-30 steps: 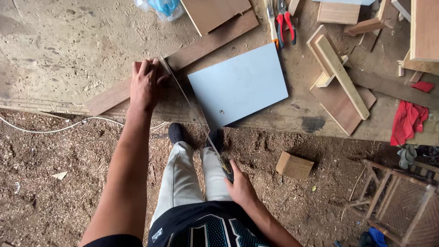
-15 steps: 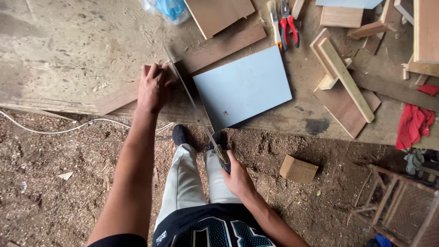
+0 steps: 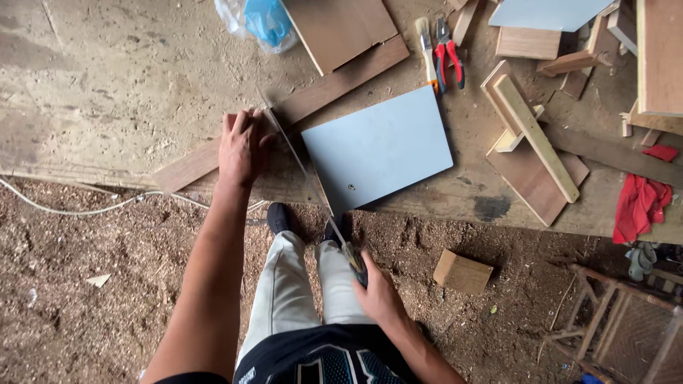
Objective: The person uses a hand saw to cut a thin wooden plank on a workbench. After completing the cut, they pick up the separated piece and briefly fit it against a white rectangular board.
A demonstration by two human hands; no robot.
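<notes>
Board point(image 3: 377, 146): pale blue-grey, plain. Plank point(image 3: 284, 114): dark brown. Pliers point(image 3: 449, 53): red handles. Cloth point(image 3: 640, 199): bright red. Plastic bag point(image 3: 260, 21): clear over vivid blue. Brush point(image 3: 427, 43): pale wooden handle, orange band. Wooden strip point(image 3: 537, 139): light tan. Block point(image 3: 462, 272) on floor: tan. Counter point(image 3: 107, 85): dusty beige-grey. Trousers point(image 3: 292, 299): off-white. Shirt point(image 3: 327, 363): black, white and blue pattern. Cable point(image 3: 71, 210): white.

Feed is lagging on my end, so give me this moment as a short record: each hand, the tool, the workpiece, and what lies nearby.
left hand: pressed flat on the long brown plank
right hand: gripping the handsaw handle, below the bench edge
handsaw: blade angled across the plank beside the left hand
nearby: pale blue panel, red pliers, brush, red cloth
floor: sawdust, small wood block
</notes>
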